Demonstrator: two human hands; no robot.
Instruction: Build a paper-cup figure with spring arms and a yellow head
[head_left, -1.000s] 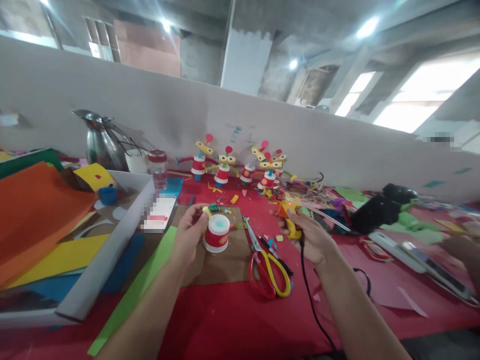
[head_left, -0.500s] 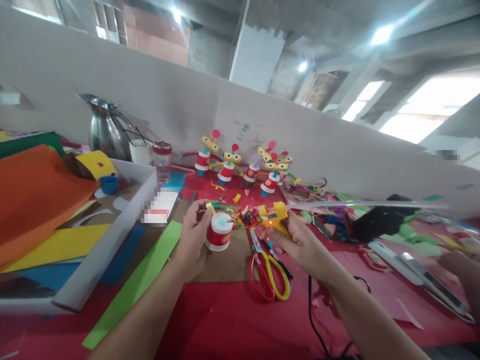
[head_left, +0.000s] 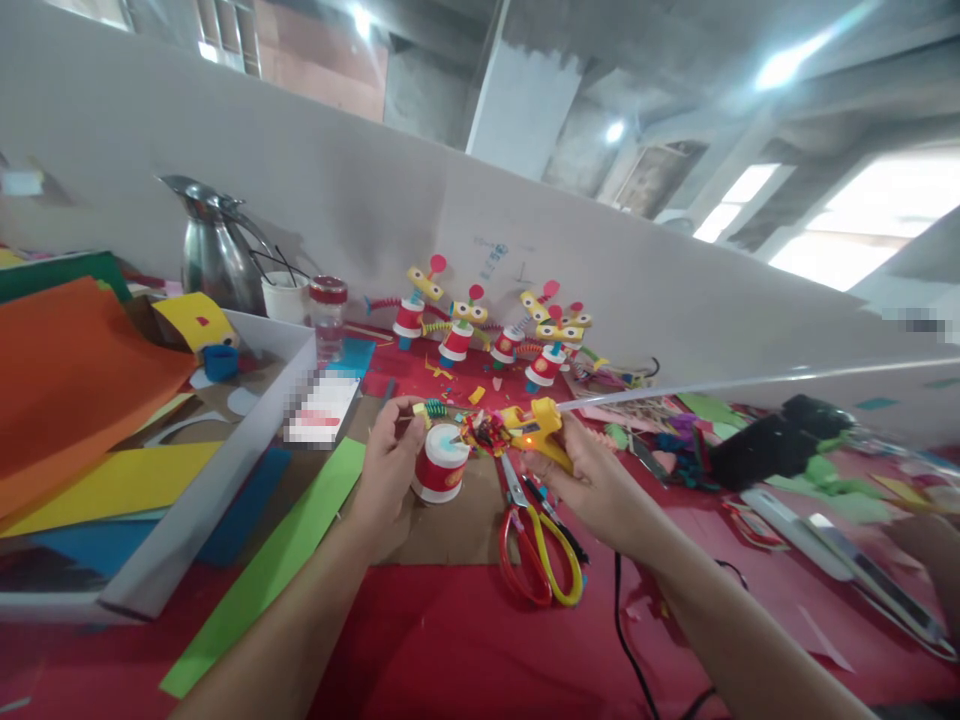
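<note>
My right hand (head_left: 581,465) is wrapped round a yellow glue gun (head_left: 546,430) with a long clear glue stick in its back. The gun's nozzle, with colourful scraps round it, points left at the top of a red and white paper cup (head_left: 440,475) standing upside down. Bluish glue shows on the cup's top. Left of the cup, my left hand (head_left: 394,450) pinches a green coiled strip (head_left: 433,408) with a yellow end. Red and yellow scissors (head_left: 541,555) lie right of the cup on brown cardboard (head_left: 450,535).
Several finished cup figures (head_left: 455,342) stand near the wall. At left is a white tray (head_left: 281,350) of coloured paper, with a steel jug (head_left: 214,250) and a jar (head_left: 328,315) behind. A black cable (head_left: 626,640) runs down the table; another person's hand (head_left: 922,545) is at far right.
The glue gun in my right hand has moved slightly left, its nozzle nearer the cup's top, and its glue stick now slants upward. My left hand keeps its pinch. The view has shifted slightly.
</note>
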